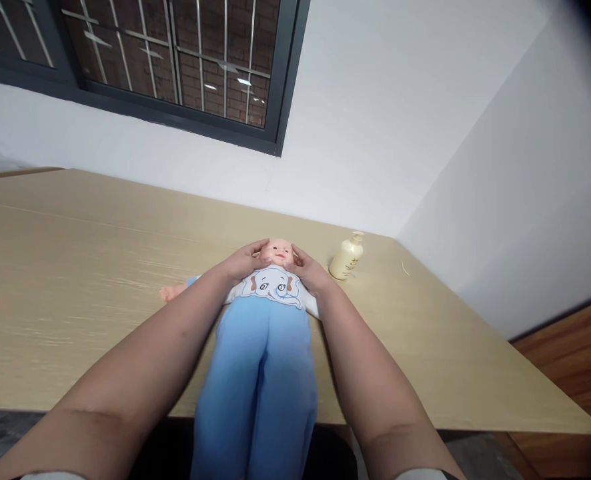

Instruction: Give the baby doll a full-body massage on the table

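Note:
A baby doll (278,253) lies on its back on the table, its head toward the wall. It wears a white top (271,287) with an elephant face on it and blue trousers (260,373) whose legs reach past the near edge. My left hand (248,261) cups one side of the doll's head, thumb by the cheek. On the opposite side my right hand (305,269) holds the head the same way. One doll hand (173,292) pokes out beyond my left forearm. My fingertips are partly hidden behind the head.
A cream pump bottle (346,257) stands on the wooden table (100,267), right of the doll. Farther right lies a thin pale strip (405,268). White walls (365,120) and a barred window (175,60) rise behind the table.

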A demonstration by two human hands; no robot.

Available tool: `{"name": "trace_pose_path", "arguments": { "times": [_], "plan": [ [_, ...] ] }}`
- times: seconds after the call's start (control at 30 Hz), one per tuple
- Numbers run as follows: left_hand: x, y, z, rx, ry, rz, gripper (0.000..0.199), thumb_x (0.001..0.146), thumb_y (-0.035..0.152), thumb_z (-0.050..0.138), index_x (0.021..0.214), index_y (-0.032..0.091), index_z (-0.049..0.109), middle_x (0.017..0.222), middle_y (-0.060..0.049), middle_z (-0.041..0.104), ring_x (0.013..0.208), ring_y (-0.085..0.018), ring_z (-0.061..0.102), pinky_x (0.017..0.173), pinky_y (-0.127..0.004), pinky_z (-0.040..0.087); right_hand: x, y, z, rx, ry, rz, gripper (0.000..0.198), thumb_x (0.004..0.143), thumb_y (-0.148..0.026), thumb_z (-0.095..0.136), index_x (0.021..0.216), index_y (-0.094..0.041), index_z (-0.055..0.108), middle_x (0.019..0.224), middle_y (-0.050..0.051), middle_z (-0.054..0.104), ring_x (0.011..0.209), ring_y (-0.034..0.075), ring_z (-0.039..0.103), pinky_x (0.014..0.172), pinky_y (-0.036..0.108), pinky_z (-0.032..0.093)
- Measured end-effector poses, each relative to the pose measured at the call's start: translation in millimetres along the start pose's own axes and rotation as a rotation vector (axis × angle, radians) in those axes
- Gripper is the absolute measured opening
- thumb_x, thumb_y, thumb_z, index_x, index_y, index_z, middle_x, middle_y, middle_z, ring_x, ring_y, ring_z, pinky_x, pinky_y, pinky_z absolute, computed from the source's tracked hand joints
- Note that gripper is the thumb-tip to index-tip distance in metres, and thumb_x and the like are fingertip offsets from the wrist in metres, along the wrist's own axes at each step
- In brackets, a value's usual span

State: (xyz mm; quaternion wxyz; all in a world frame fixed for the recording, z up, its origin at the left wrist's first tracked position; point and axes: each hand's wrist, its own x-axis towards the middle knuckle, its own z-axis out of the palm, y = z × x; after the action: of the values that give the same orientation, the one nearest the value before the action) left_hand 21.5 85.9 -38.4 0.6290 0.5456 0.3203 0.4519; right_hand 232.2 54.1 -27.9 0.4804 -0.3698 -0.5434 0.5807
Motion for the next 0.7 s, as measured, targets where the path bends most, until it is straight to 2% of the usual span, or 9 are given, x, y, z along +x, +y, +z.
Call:
{"name": "trace_pose_path", "arguments": {
  "times": [0.1,0.23,0.33,0.47,0.6,0.7],
  "plan": [
    [0,1,2,-0.12,0.008,-0.044,0.082,0.064,0.03,0.089,0.138,0.02,0.057,0.133,-0.018,0.063,0.11,-0.033,0.067,0.093,-0.048,0.054,-1,-1,-2,0.063,-0.034,0.007,0.07,0.065,-0.033,0.089,0.129,-0.029,0.061,0.137,0.006,0.062,0.121,0.027,0.062,0.103,0.042,0.052],
    [-1,3,7,-0.123,0.058,-0.026,0.074,0.067,0.031,0.087,0.135,0.02,0.06,0.134,-0.017,0.063,0.113,-0.033,0.066,0.095,-0.045,0.054,3,5,-5,0.088,0.058,0.011,0.06,0.075,-0.041,0.079,0.13,-0.027,0.061,0.132,0.008,0.066,0.117,0.026,0.065,0.103,0.046,0.052],
    [-1,4,9,0.072,0.101,0.028,0.083,0.063,0.033,0.089,0.138,0.022,0.057,0.141,-0.016,0.057,0.12,-0.035,0.061,0.095,-0.043,0.054,6,10,-5,-0.015,0.125,0.011,0.069,0.077,-0.045,0.077,0.138,-0.026,0.053,0.133,0.009,0.065,0.12,0.026,0.063,0.102,0.046,0.051],
    [-2,3,8,0.306,0.127,0.031,0.1,0.058,0.037,0.092,0.147,0.027,0.047,0.144,-0.016,0.054,0.117,-0.038,0.063,0.09,-0.042,0.057,7,9,0,-0.199,0.144,-0.021,0.097,0.062,-0.037,0.089,0.147,-0.027,0.042,0.142,0.009,0.057,0.127,0.028,0.058,0.104,0.045,0.05],
    [-2,3,7,0.347,0.118,0.044,0.099,0.06,0.038,0.091,0.148,0.027,0.046,0.145,-0.016,0.053,0.116,-0.038,0.063,0.09,-0.042,0.057,7,6,2,-0.256,0.114,-0.024,0.096,0.063,-0.036,0.089,0.147,-0.027,0.044,0.14,0.011,0.058,0.125,0.029,0.059,0.103,0.044,0.05],
    [-2,3,7,0.311,0.1,0.073,0.094,0.061,0.038,0.09,0.146,0.025,0.05,0.146,-0.016,0.052,0.118,-0.037,0.063,0.093,-0.043,0.055,6,6,-1,-0.263,0.125,-0.031,0.097,0.064,-0.038,0.088,0.149,-0.026,0.042,0.143,0.01,0.056,0.131,0.029,0.054,0.107,0.045,0.047]
  ]
}}
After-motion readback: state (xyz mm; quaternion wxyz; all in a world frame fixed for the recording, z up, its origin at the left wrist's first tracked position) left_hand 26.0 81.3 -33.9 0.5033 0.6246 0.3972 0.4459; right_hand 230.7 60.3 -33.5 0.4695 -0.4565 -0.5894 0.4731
